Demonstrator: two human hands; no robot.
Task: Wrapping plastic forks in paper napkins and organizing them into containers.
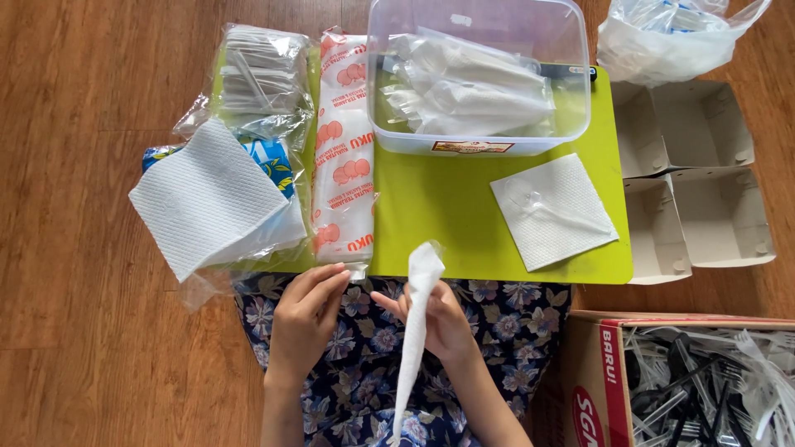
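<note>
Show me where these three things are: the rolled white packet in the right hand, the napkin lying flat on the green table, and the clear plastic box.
rolled white packet [421, 285], head view, upper end
flat napkin [553, 211], head view, middle
clear plastic box [480, 142], head view, front wall

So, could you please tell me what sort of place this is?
Probably a home floor used for packing takeaway cutlery sets: wooden floor, low green table, paper meal boxes, carton of plastic forks.
</note>
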